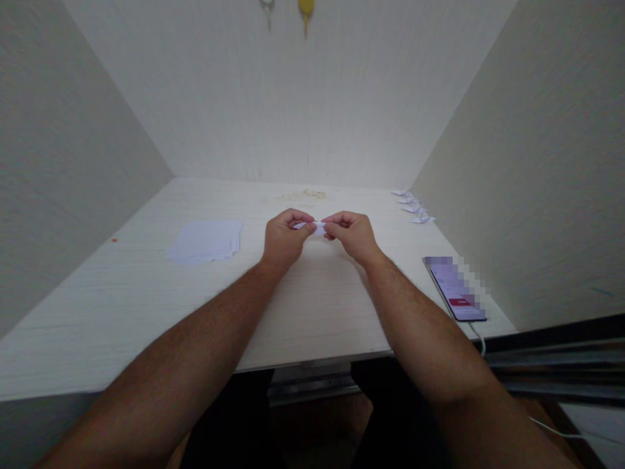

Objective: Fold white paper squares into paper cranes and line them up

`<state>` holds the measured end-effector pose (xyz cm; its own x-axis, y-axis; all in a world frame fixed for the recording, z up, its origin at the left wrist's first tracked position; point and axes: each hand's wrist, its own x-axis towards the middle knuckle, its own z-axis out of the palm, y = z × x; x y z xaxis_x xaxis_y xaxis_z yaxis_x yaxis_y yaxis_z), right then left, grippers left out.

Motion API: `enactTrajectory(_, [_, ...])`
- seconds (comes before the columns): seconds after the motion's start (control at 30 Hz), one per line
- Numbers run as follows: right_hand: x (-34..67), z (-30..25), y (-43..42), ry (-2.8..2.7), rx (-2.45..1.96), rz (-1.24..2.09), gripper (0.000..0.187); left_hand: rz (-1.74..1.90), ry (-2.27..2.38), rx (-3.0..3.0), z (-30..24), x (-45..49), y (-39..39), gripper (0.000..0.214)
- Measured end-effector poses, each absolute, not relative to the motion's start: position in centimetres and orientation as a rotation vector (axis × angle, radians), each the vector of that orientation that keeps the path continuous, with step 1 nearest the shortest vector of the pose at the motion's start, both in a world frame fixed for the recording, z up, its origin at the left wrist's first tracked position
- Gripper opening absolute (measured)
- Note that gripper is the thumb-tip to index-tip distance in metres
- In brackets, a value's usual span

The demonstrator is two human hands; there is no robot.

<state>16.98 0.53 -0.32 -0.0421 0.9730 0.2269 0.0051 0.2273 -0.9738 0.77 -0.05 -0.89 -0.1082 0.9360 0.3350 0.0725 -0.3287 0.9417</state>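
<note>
Centrally in the head view, the left hand [287, 243] and the right hand [356, 237] meet over the table, thumbs and forefingers pinched narrow on a small piece of white paper [319, 230]. The paper sits between the two sets of fingertips, partly hidden by them; how it is folded is too small to tell.

The front edge of the tabletop [312, 306] runs below the forearms, and both arms reach across it. Between the forearms, white surface stretches from that edge up to the hands. On the left, a strip of tabletop separates the left hand from a loose stack of white sheets [208, 240], whose right-hand edges are uneven. To the right, a phone [452, 290] lies near the side edge, its screen partly pixelated, with a white cable [480, 339] running from its lower end. Farther back on that side, a row of folded paper pieces [415, 210] lies along the right wall [532, 156].

The surface has a pale, streaky grain, a yellowish patch [312, 194] beyond the hands and a small orange spot [114, 240] near the left wall [83, 156]. A light back wall [293, 111] closes the far side, with a yellow object [306, 8] at its top.
</note>
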Motion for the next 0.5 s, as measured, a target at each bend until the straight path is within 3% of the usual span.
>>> enactTrajectory(0.5, [16.78,-0.39,0.33,-1.401,-1.055,0.985,0.019,1.529,1.133,1.396,-0.63,0.81,-0.09,0.015])
